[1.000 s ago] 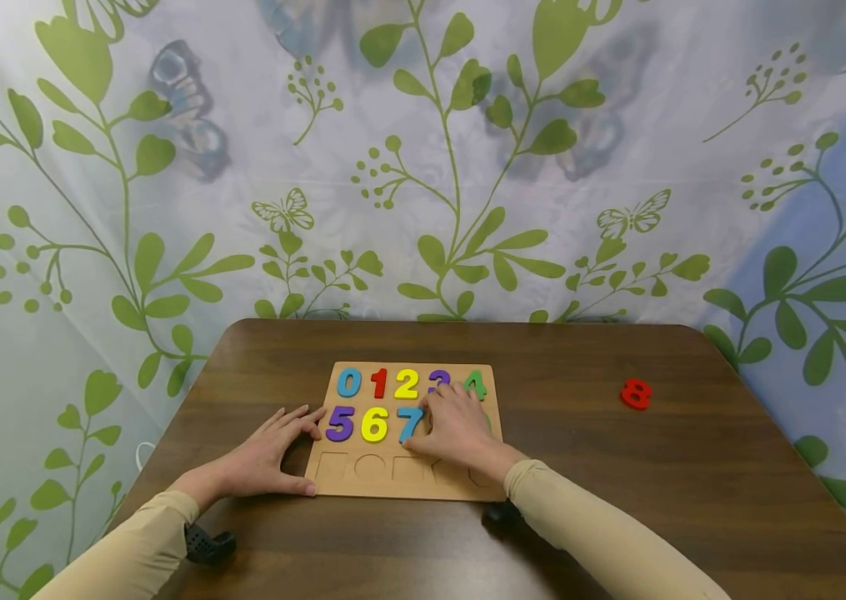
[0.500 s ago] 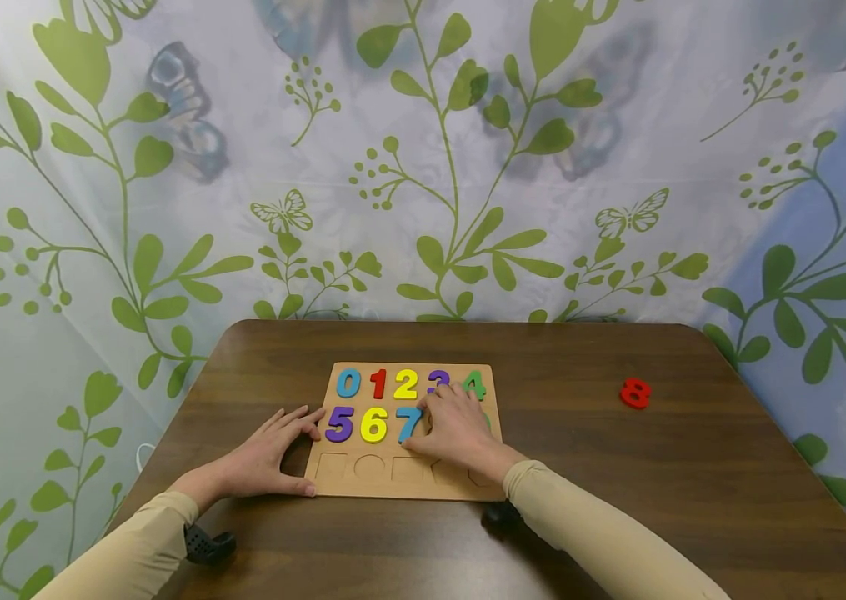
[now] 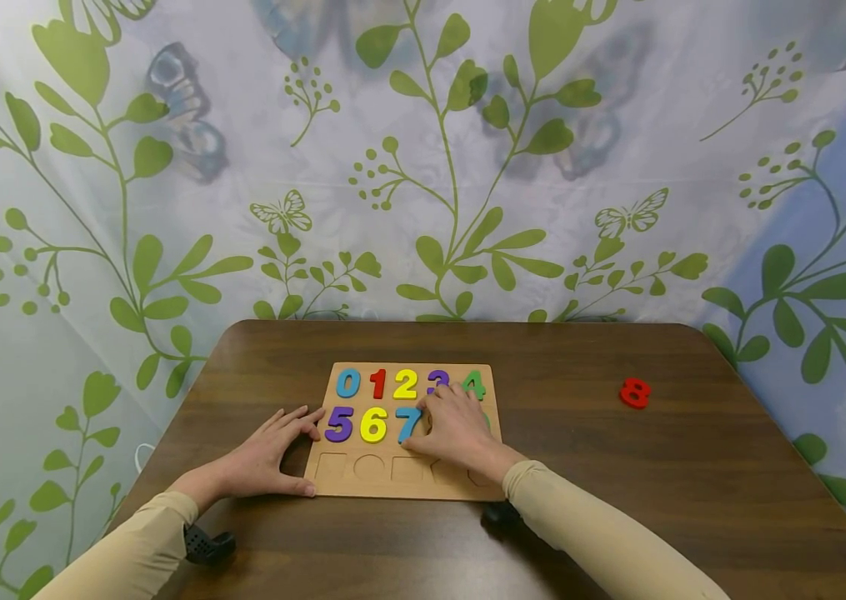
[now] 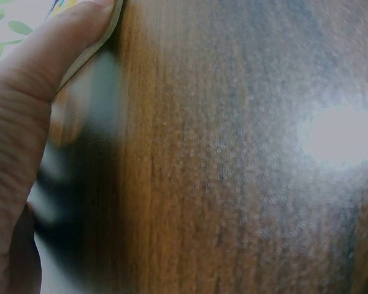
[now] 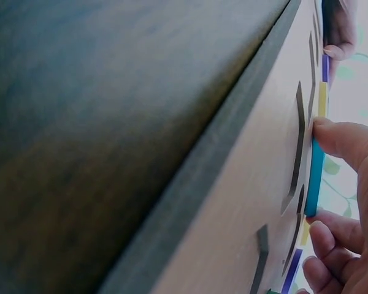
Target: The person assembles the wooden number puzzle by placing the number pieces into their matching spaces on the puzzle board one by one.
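A wooden number board [image 3: 411, 487] lies on the table with coloured number pieces set in two rows. My right hand [image 3: 460, 425] is over its right part. Its thumb and a finger pinch the two ends of the blue number 7 [image 5: 316, 174], as the right wrist view shows. In the head view that hand hides part of the purple 3 [image 3: 438, 380] and most of a green piece. My left hand [image 3: 265, 458] rests at the board's left edge, fingers spread, thumb [image 4: 55, 46] on the near corner. Empty shape recesses run along the near row.
A red number 8 [image 3: 635, 392] lies alone to the right on the brown table [image 3: 580, 350]. A patterned cloth [image 3: 423, 167] hangs behind the table. Black wrist devices [image 3: 210, 546] sit under both forearms.
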### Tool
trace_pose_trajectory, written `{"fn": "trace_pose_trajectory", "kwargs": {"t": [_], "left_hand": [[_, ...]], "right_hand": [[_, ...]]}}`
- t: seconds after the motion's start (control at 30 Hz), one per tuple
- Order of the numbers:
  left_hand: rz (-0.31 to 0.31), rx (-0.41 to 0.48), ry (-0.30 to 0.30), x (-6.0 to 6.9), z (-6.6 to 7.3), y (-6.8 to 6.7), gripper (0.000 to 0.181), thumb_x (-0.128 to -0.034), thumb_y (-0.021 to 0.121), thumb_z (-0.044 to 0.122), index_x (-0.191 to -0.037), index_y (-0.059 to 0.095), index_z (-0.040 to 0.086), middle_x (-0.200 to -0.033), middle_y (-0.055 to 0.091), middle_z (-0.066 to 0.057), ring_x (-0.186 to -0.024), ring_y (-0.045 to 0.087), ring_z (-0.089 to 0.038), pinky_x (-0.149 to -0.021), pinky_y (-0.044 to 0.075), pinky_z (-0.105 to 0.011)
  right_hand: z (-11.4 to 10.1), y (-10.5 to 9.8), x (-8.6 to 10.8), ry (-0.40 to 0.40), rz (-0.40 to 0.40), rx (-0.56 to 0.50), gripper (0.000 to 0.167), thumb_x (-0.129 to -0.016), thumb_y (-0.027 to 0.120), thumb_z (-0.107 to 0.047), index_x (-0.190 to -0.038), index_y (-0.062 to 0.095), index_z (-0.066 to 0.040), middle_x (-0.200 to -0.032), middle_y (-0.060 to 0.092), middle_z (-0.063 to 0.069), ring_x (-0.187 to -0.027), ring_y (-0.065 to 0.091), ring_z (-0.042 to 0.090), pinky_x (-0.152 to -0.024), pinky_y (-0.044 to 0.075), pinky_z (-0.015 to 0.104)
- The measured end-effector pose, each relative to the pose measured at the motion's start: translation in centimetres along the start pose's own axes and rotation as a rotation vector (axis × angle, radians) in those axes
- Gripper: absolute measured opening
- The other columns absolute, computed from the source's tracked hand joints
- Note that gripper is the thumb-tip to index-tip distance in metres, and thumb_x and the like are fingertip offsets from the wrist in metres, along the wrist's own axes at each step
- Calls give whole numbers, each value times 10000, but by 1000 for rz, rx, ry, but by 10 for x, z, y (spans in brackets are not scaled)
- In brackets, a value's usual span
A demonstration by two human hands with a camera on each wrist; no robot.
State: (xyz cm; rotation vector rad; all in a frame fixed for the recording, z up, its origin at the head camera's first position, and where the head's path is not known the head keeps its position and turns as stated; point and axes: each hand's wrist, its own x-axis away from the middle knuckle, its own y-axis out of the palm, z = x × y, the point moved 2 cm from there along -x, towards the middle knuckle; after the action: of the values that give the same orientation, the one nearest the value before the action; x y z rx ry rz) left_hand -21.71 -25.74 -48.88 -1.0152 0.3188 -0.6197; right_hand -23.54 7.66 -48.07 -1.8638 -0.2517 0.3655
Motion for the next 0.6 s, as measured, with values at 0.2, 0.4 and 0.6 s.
{"fn": "trace_pose_trajectory", "kwargs": {"t": [0.2, 0.4, 0.6], "left_hand": [[-4, -4, -5, 0, -1, 1, 685, -766, 770, 699, -1223, 520, 253, -1654, 319, -45, -1526, 210, -395, -1193, 62, -674], [-3, -6, -8, -1, -1, 1, 689, -765, 769, 702, -1228, 522, 256, -1655, 317, -43, -1526, 208, -398, -1195, 58, -670], [-3, -4, -1, -1, -1, 1, 688, -763, 772, 700, -1223, 520, 255, -1654, 318, -47, -1525, 209, -400, -1194, 60, -671]], "right_hand": [[1, 0, 0, -5, -3, 1, 666, -726, 780, -683, -1176, 750, -193, -1135, 623, -22, -1082, 509, 239, -852, 397, 408], [-1, -2, 0, -3, -7, -2, 660, -736, 776, -680, -1188, 748, -200, -1145, 627, -17, -1105, 501, 236, -873, 401, 415], [-2, -4, 0, -8, -7, -10, 656, -751, 772, -667, -1211, 743, -200, -1184, 635, -1, -1167, 501, 256, -899, 398, 429]]}}
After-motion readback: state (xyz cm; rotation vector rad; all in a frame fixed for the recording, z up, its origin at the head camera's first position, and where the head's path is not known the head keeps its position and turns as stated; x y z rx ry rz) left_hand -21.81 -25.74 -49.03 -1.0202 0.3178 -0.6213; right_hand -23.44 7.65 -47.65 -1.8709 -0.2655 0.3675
